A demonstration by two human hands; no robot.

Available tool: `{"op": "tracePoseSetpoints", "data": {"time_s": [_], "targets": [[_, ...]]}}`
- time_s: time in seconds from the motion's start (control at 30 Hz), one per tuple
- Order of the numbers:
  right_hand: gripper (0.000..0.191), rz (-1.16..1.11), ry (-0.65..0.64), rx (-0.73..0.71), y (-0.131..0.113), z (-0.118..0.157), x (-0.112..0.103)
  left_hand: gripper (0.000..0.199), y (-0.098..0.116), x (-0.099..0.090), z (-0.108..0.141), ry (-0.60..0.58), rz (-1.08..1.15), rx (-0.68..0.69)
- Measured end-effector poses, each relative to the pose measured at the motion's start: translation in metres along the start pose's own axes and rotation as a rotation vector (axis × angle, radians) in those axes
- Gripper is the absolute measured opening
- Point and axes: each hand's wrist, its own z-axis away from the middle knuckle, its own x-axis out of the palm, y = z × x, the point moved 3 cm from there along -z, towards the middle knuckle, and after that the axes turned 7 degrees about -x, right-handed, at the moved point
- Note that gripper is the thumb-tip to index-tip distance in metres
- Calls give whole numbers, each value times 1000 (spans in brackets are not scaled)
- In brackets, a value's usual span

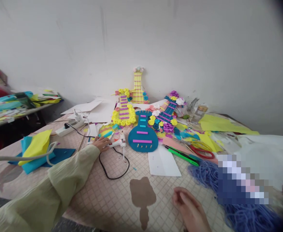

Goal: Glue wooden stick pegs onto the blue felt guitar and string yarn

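Note:
My left hand (101, 143) lies on the handle end of a white glue gun (119, 141), its fingers bent round it. Near the front of the table, my right hand (188, 204) hovers with its fingers curled together; nothing shows in it. Between and beyond the hands is a blue instrument-shaped cutout (143, 132) with purple and light-blue strips and small pegs. A folded white sheet (164, 161) lies just in front of it. The gun's black cord (114, 178) loops on the patterned tablecloth.
Decorated shapes, one yellow-flowered (123, 112) and one blue (167, 111), stand behind. A green cutter (183, 156), red scissors (201, 151) and blue yarn (205, 174) lie right. Left are a power strip (70, 126), folded paper (37, 146) and a grey cable (18, 159).

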Motion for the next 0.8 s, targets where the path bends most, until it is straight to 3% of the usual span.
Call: {"op": "tracePoseSetpoints", "data": {"time_s": [0.23,0.43,0.53,0.6,0.67,0.73,0.8], "targets": [[24,83,-25,-85,-6,-1,6,43,-4,-4,3,29,140,23],[25,262,-42,-112,5,-1,-7,39,-3,-12,12,100,202,-31],[41,250,-49,-131,2,3,-6,39,-4,-24,22,138,229,-78],[52,239,-68,-123,-8,5,-1,41,-2,-37,31,172,248,-106],[52,300,-90,-146,-26,4,5,43,5,-51,39,201,316,-132],[40,407,-111,-219,-48,-4,12,48,18,-63,45,175,504,-181],[23,489,-133,-266,-67,-19,21,52,38,-68,45,60,770,-245]]}}
